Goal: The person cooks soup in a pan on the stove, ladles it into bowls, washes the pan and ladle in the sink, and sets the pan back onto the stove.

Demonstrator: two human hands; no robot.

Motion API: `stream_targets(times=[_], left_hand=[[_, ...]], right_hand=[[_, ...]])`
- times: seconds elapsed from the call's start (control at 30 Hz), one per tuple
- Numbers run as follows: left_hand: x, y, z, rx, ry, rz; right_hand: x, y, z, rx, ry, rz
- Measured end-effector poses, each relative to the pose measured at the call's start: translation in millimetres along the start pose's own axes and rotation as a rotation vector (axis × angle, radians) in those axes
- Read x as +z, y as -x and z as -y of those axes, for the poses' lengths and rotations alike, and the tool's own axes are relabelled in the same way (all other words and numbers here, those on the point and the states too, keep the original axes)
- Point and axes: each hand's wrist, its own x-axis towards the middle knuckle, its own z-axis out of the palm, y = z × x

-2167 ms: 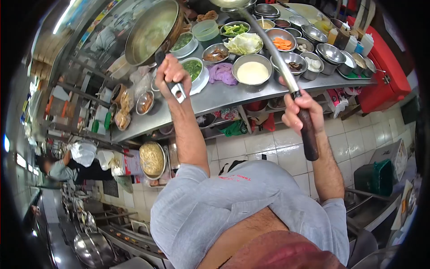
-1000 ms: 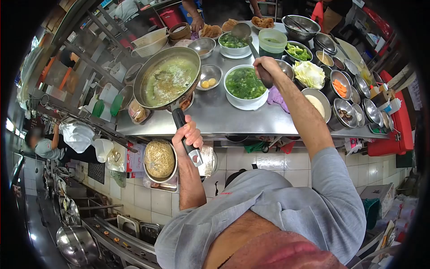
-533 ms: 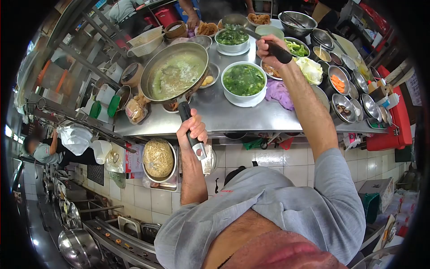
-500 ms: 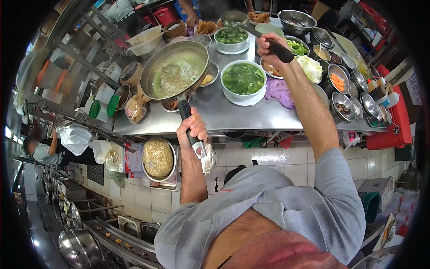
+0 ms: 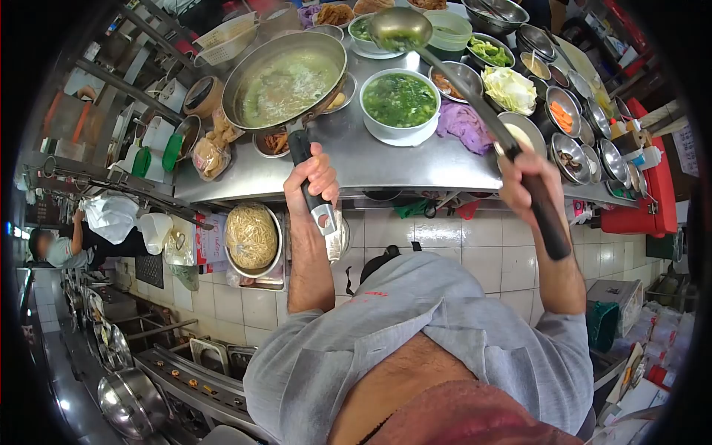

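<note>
My left hand [image 5: 311, 182] is wrapped round the black handle of a wide pan [image 5: 285, 81], which is raised above the steel table and has a thin pale green liquid in it. My right hand [image 5: 530, 182] grips the dark handle of a long ladle [image 5: 402, 30]; the ladle's bowl, with some green soup in it, hangs near the far soup bowl [image 5: 361, 31]. Between pan and ladle stands a white bowl of green soup [image 5: 400, 100] on a white plate. A purple cloth [image 5: 463, 126] lies right of that plate.
On the steel table [image 5: 356, 167] are a bowl of cabbage [image 5: 509, 90], sliced carrots [image 5: 561, 116] and several metal bowls. Bagged noodles [image 5: 252, 236] sit below the table's front edge. A red cooler [image 5: 653, 178] stands at the right, and another person [image 5: 63, 248] is far left.
My right hand has drawn back toward my body and down, and the ladle's bowl is now lifted clear of the far soup bowl. My left hand still holds the pan.
</note>
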Motion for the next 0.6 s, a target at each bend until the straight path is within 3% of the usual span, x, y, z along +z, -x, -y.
stream_targets(times=[0.1,0.17,0.37,0.5,0.6], left_hand=[[-4.1,-0.2,-1.0,0.006,-0.057,0.022],[-4.3,-0.6,-1.1,-0.005,-0.011,-0.042],[-7.6,-3.9,-1.9,-0.019,0.003,-0.040],[-10.9,-3.6,-2.4,-0.037,0.016,-0.021],[-11.7,-2.2,-2.8,-0.050,0.001,-0.023]], right_hand=[[-6.9,26.7,-14.9,0.022,0.325,-0.074],[-6.4,38.5,-23.8,0.039,0.373,-0.188],[-12.4,51.9,-36.9,0.057,0.448,-0.268],[-19.4,52.1,-35.5,0.066,0.189,-0.189],[-20.1,49.8,-36.7,0.062,0.308,-0.191]])
